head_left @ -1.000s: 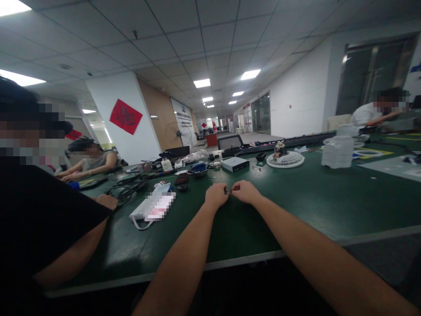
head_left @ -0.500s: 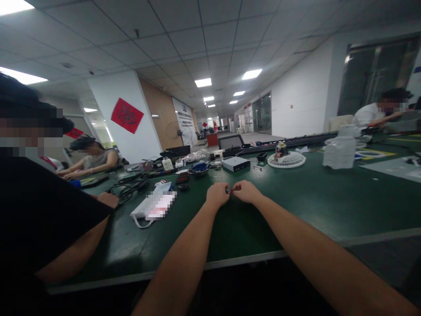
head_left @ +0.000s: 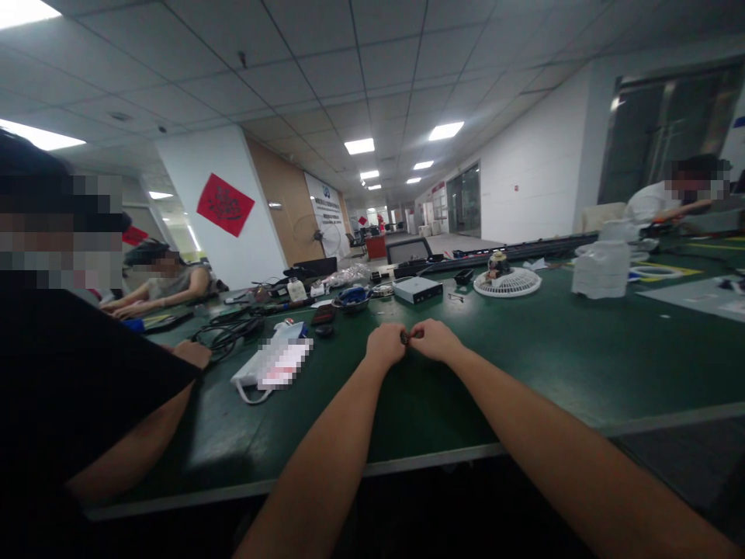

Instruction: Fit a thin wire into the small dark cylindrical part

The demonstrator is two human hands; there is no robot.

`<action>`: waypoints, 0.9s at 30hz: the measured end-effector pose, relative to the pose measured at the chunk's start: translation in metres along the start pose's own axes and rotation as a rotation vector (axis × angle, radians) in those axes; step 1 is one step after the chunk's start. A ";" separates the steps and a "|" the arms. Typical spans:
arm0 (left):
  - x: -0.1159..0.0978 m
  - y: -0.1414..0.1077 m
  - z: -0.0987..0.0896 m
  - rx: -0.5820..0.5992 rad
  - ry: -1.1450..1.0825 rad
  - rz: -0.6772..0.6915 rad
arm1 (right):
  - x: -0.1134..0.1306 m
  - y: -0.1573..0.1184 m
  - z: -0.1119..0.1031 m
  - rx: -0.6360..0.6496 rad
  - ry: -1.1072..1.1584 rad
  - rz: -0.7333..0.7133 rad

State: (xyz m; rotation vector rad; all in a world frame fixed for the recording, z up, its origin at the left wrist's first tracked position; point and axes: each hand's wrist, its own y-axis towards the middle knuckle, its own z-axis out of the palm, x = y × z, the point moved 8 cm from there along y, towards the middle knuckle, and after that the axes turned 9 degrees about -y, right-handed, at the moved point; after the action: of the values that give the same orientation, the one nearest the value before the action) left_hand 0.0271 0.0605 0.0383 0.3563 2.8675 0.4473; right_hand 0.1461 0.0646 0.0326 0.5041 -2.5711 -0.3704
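Small dark part [head_left: 403,337], too small to make out, pinched between left hand [head_left: 385,344] and right hand [head_left: 434,340]; both hands close together, fingertips meeting on it, over green table [head_left: 524,365]. From the part: white bag [head_left: 273,365] with blurred label lies left, black cables [head_left: 226,334] further left, and a co-worker's hand [head_left: 191,354] rests on the table beside them, well apart from the person's own hands. Straight ahead sits white box [head_left: 417,289], with steel bowl [head_left: 351,300] ahead-left. Ahead-right are round white fan guard [head_left: 506,283] with small figurine [head_left: 497,264] on it, then white plastic container [head_left: 601,269] further right.
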 end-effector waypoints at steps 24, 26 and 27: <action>0.004 -0.001 0.002 0.009 0.013 -0.013 | 0.000 -0.001 -0.002 -0.029 -0.032 0.020; 0.004 -0.001 0.002 0.013 0.014 -0.016 | -0.001 -0.001 -0.001 -0.015 -0.024 0.022; 0.004 -0.001 0.002 0.015 0.015 -0.017 | -0.001 -0.001 -0.001 -0.008 -0.018 0.016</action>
State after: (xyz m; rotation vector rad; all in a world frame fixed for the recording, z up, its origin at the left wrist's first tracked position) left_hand 0.0236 0.0616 0.0352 0.3330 2.8873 0.4271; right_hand 0.1474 0.0641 0.0329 0.4788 -2.5881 -0.3815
